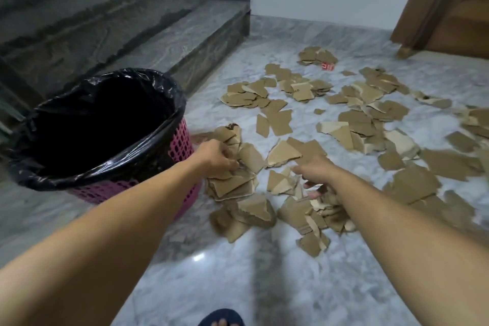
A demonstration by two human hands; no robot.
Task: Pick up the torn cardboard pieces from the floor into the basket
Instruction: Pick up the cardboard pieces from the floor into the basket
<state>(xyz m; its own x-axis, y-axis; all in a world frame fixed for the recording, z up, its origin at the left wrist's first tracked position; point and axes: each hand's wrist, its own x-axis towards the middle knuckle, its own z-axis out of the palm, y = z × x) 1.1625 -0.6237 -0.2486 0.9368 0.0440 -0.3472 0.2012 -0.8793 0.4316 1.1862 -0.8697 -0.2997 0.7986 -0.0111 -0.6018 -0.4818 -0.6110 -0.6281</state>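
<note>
Several torn brown cardboard pieces (354, 119) lie scattered over the grey marble floor, from the middle to the far right. A pink lattice basket (182, 140) lined with a black plastic bag stands at the left. My left hand (215, 157) grips a stack of cardboard pieces (232, 182) just to the right of the basket. My right hand (313, 171) reaches palm down into a heap of cardboard pieces (317, 209), its fingers curled round some of them. Motion blur softens the pieces near both hands.
Dark stone stairs (148, 32) rise behind the basket at the left. A wooden door (449, 8) stands at the far right by a white wall. A small red scrap (328, 66) lies among the far pieces. My foot in a dark sandal (221, 319) shows at the bottom edge.
</note>
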